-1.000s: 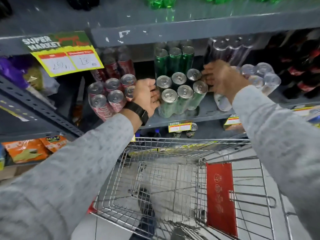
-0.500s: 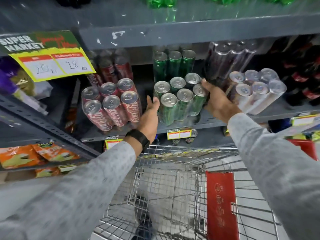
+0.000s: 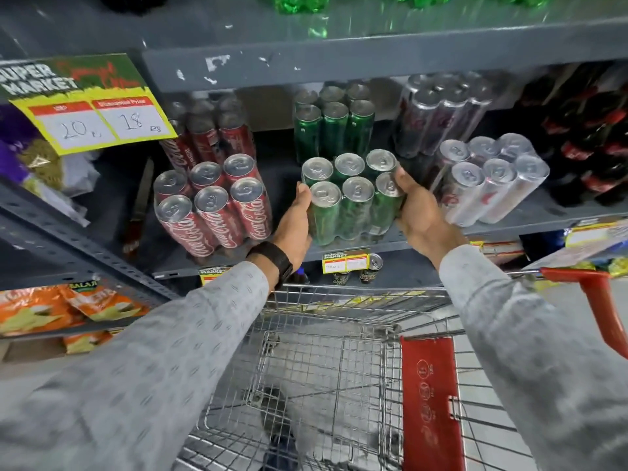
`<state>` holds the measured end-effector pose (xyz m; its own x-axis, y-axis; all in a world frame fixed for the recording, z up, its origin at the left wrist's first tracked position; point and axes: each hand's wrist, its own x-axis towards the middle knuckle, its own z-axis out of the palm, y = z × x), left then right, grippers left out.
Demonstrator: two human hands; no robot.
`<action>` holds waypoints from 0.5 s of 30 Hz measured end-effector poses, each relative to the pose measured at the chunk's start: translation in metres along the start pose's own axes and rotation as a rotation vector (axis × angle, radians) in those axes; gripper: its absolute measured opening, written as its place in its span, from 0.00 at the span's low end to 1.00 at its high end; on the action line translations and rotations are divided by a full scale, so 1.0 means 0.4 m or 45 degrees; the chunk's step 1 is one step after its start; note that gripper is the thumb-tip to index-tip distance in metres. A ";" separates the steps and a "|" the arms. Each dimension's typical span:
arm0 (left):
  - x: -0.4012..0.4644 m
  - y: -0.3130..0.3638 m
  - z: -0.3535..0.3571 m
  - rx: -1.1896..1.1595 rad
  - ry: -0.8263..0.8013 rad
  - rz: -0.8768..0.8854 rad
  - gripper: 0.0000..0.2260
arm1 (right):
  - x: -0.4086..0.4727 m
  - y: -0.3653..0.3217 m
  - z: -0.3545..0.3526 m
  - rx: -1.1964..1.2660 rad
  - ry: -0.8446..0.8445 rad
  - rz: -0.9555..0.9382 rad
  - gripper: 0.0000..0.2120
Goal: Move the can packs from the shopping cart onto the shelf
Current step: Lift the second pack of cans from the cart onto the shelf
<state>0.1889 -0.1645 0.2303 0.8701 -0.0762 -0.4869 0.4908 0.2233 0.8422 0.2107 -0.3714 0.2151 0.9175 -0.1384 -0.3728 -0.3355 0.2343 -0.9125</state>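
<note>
A shrink-wrapped pack of green cans stands at the front of the grey shelf. My left hand presses its left side and my right hand clasps its right side. A red cola can pack stands to its left and a silver can pack to its right, both on the same shelf. More packs of each colour stand behind them. The wire shopping cart below my arms holds no packs that I can see.
A yellow price sign hangs at the upper left. Dark cola bottles fill the shelf's right end. Orange snack bags lie on a lower left shelf. The cart's red handle and red seat flap are at the right.
My hands have left the red and silver packs and closed in on the two sides of the front green pack. The view has shifted closer to the shelf.
</note>
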 end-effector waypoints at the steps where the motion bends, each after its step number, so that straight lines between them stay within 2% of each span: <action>1: -0.007 0.005 0.003 0.030 -0.009 0.005 0.27 | -0.004 0.003 0.001 0.006 0.005 -0.008 0.19; 10: -0.011 0.012 0.006 0.073 0.008 -0.034 0.27 | -0.031 0.013 0.012 -0.055 0.087 0.020 0.24; 15: -0.018 0.019 0.013 0.060 0.009 -0.036 0.28 | -0.036 0.006 0.012 -0.087 0.082 0.024 0.23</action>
<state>0.1866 -0.1673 0.2413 0.8558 -0.0746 -0.5119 0.5166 0.1750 0.8381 0.1975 -0.3641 0.2191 0.8961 -0.1963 -0.3980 -0.3683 0.1715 -0.9138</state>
